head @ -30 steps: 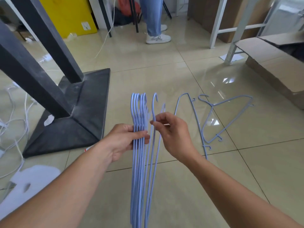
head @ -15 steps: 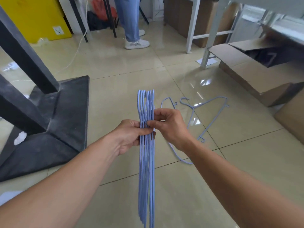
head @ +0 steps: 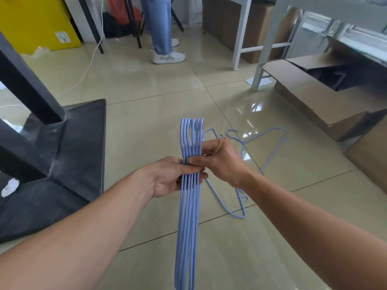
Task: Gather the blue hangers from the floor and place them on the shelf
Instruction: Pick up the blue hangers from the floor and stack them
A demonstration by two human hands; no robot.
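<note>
Gleaming beige tile floor (head: 146, 126), cardboard boxes (head: 314, 101)

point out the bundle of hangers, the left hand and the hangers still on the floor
bundle of hangers (head: 187, 222), head view, shafts below the grip
left hand (head: 170, 177), head view, back of the hand
hangers on the floor (head: 270, 152), head view, long side wire

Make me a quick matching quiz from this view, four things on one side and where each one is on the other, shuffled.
Things:
1. bundle of blue hangers
2. loose blue hangers
3. yellow board
4. cardboard box

Places:
A. far left, against the wall
B. flat on the floor tiles
C. gripped in the left hand and right hand
D. right side, flaps open

Pairs: 1-C, 2-B, 3-A, 4-D
</note>
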